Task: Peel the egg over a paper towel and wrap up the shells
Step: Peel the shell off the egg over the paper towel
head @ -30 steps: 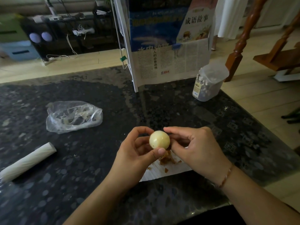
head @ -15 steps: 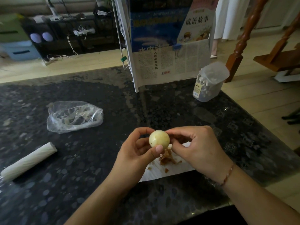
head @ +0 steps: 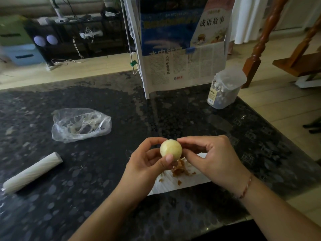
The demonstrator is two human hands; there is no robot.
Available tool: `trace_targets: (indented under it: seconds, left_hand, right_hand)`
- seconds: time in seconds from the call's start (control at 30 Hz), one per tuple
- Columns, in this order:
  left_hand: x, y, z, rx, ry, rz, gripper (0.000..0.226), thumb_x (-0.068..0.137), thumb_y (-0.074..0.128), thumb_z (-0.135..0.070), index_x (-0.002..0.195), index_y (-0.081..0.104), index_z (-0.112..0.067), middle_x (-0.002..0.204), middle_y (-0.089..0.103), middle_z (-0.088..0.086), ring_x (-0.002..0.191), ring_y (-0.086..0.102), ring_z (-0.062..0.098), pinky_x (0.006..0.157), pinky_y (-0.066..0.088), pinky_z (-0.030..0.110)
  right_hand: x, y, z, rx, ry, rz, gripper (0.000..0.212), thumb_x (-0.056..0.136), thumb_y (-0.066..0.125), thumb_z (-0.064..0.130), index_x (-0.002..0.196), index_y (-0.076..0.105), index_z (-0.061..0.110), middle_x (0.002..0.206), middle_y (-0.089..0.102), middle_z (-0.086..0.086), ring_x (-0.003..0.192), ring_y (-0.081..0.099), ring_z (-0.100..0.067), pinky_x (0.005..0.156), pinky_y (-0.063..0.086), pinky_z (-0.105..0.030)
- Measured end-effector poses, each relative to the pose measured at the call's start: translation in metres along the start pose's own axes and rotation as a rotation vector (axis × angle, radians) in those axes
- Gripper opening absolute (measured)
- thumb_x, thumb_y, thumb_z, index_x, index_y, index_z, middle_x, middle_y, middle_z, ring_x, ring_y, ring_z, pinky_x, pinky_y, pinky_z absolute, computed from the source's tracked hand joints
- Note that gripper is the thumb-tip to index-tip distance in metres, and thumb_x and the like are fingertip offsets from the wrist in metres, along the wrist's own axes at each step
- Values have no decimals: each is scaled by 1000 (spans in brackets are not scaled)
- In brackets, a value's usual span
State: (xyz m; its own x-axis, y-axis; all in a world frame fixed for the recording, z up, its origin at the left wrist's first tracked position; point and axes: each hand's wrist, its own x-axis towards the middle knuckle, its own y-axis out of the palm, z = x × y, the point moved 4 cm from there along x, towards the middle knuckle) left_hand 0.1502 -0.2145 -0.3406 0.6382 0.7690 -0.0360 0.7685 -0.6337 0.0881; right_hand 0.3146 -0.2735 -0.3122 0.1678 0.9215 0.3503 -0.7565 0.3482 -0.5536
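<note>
A pale, peeled egg is held above a white paper towel on the dark table. My left hand grips the egg from the left, thumb tip on its lower front. My right hand touches the egg's right side, with its curled fingers partly hiding that side. Brown shell pieces lie on the towel just under the egg. Most of the towel is hidden behind my hands.
A crumpled clear plastic bag lies at the left, and a white roll nearer the left edge. A clear lidded container and a newspaper-covered stand are at the back. The table edge runs along the right.
The egg and both hands have stayed almost in place; my fingers have shifted slightly around the egg.
</note>
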Motion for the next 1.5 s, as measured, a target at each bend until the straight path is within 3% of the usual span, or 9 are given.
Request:
trace_targets:
  seconds: [0.3, 0.4, 0.67, 0.83, 0.97, 1.1, 1.2, 1.3, 1.5]
  left_hand:
    - [1, -2, 2, -7, -12, 6, 47, 77, 72, -30, 120, 58, -15, 107, 75, 5, 97, 73, 23, 78, 57, 25]
    - [1, -2, 4, -15, -14, 5, 46, 78, 73, -25, 120, 57, -15, 107, 75, 5, 97, 73, 23, 79, 57, 24]
    - [1, -4, 8, -51, -15, -5, 49, 73, 78, -13, 117, 60, -17, 110, 74, 7, 100, 73, 24, 78, 57, 23]
    - [0, -4, 8, -116, -30, 4, 45, 75, 76, -27, 119, 67, -20, 117, 72, 6, 103, 71, 23, 82, 56, 27]
    - [0, -4, 10, -361, -90, -29, 37, 87, 62, -29, 119, 66, -13, 106, 72, 15, 80, 69, 24, 74, 59, 31]
    - [-1, -4, 14, -387, -178, -26, 40, 92, 50, -35, 119, 64, -10, 104, 70, 21, 73, 66, 23, 68, 57, 31]
    - [-1, -1, 13, -434, -234, 53, 42, 89, 61, -41, 116, 68, -9, 103, 69, 21, 72, 65, 20, 67, 54, 29]
    - [2, -4, 14, -396, -242, 79, 45, 76, 75, -34, 114, 70, -12, 103, 67, 18, 71, 63, 15, 68, 52, 26]
    - [2, -3, 15, -542, -358, 52, 52, 82, 64, -34, 121, 62, 1, 95, 65, 25, 61, 57, 19, 56, 52, 26]
  right_hand:
    - [-1, 3, 5, -33, -9, 28, 36, 79, 76, 12, 113, 70, 21, 103, 66, 21, 97, 63, 13, 79, 48, -3]
    - [-2, 5, 3, -1, 42, -5, 35, 78, 76, 8, 109, 72, 24, 95, 66, 25, 89, 64, 14, 75, 48, -2]
    - [-3, 9, -2, 76, 177, -68, 30, 75, 78, 5, 99, 76, 23, 84, 73, 16, 77, 68, 9, 67, 51, -5]
    - [-2, 9, 1, 71, 159, -69, 30, 76, 76, 3, 95, 76, 27, 82, 74, 17, 76, 69, 7, 66, 52, -6]
    - [-2, 9, 1, 250, 189, -19, 33, 78, 71, -3, 90, 75, 28, 81, 76, 12, 70, 72, -3, 64, 55, -12]
    - [1, 8, -3, 412, 245, 29, 30, 79, 68, -9, 86, 76, 18, 73, 76, -4, 65, 73, -17, 63, 57, -21]
    - [2, 6, -5, 524, 272, 57, 28, 79, 65, -13, 83, 76, 12, 69, 73, -12, 62, 72, -21, 62, 57, -23]
    - [2, 6, -6, 599, 310, 66, 28, 79, 63, -15, 81, 76, 10, 68, 72, -14, 59, 69, -19, 60, 57, -23]
    - [0, 14, -8, 907, 476, 117, 37, 81, 50, -18, 72, 74, 8, 63, 65, -11, 51, 60, -17, 53, 53, -23]
